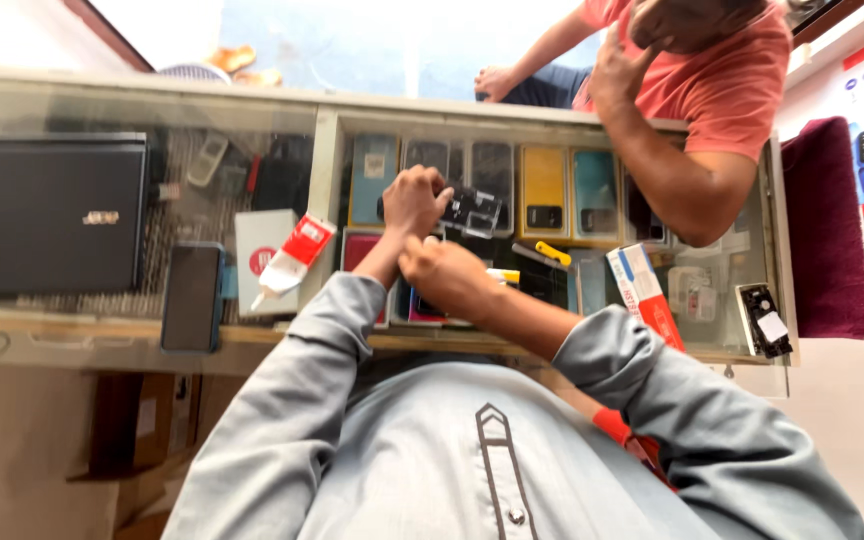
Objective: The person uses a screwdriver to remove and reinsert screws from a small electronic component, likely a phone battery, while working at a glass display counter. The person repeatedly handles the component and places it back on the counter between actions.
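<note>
My left hand (414,200) is raised over the glass counter (252,110), its fingers closed on a small black phone part (472,210). Just below and to the right of it, my right hand (447,272) is curled into a fist. A short yellow and white tool end (502,275) sticks out at its right side; the rest of the tool is hidden in the fist. The two hands are close together, the wrists nearly touching. Both grey sleeves fill the lower part of the view.
Across the counter sits a person in an orange shirt (722,90), one forearm resting on the glass. On the counter lie a black laptop (47,215), a dark smartphone (192,297), a white tube with a red label (292,260), a red and white box (642,290), a yellow-handled tool (552,253) and a black circuit board (762,320).
</note>
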